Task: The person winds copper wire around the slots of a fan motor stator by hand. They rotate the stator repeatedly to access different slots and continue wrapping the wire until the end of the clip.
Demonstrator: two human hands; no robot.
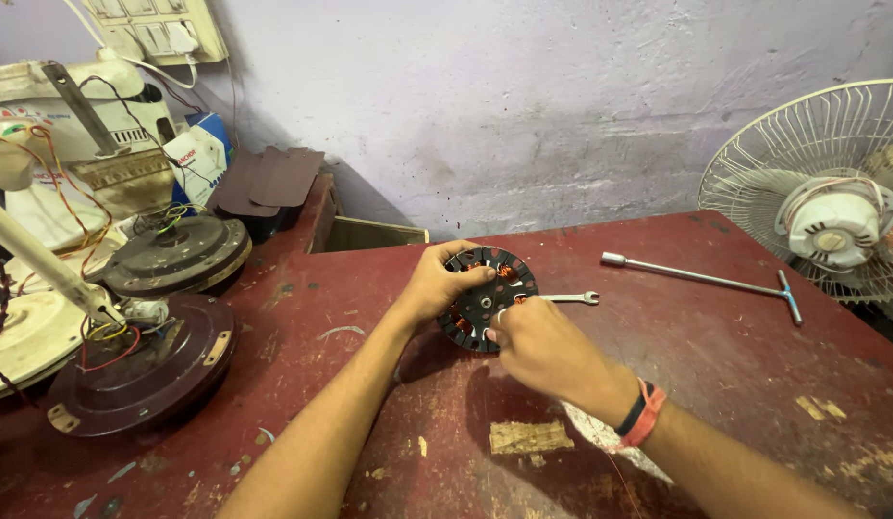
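1. Far left, away from our hands, we see dismantled ceiling fan motor housings (158, 360) with loose wires, well apart from the work.
2. Our left hand (437, 284) comes in from the lower left and clasps the upper left rim of the round black stator (485, 298), thumb over the top face, fingers wrapped behind the edge.
3. The stator sits between both hands near the middle of the red table (658, 317), tipped up towards us rather than lying flat. Its face is black, with copper windings showing through slots round the rim and a small hole at the centre.
4. Our right hand (547, 346) closes on the lower right rim, fingertips pinching the edge; both hands are equally close.
5. A small spanner (569, 298) pokes out just right of the stator, behind the right hand; we cannot tell whether the fingers touch it.
6. Further right lie a T-handle socket wrench (701, 279) and a table fan (831, 192).
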